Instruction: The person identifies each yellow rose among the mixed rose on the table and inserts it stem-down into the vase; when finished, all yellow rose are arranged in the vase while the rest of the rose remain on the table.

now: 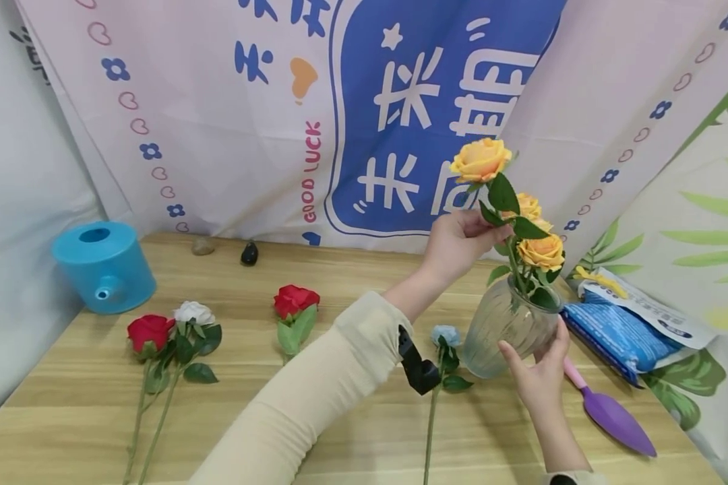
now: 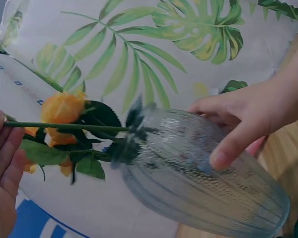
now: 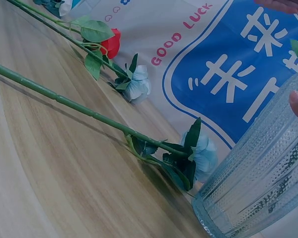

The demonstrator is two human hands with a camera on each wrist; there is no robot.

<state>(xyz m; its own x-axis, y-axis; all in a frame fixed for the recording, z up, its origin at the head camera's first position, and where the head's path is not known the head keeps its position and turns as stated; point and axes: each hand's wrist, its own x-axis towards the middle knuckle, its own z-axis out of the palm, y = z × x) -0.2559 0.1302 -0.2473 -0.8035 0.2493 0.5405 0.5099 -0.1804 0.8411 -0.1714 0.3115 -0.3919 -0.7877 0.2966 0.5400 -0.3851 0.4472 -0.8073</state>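
At the right of the head view, my left hand [image 1: 461, 242] pinches the green stem of a yellow rose [image 1: 480, 160] whose lower stem runs into a clear ribbed glass vase [image 1: 503, 330]. More yellow roses [image 1: 541, 252] stand in the vase, just below that bloom. My right hand [image 1: 540, 377] grips the vase from its right side, thumb on the near face and fingers partly hidden behind the glass. In the left wrist view the held stem [image 2: 64, 126] reaches in past the rim. Close to the vase base lies a light blue rose [image 1: 445, 335].
Red roses [image 1: 150, 331] [image 1: 296, 301] and a white rose [image 1: 194, 314] lie left and centre on the wooden table [image 1: 364, 431]. A blue watering can [image 1: 104, 269] stands back left, near two small stones [image 1: 249, 253]. On the right are a purple trowel [image 1: 619, 421] and a blue packet [image 1: 625, 333].
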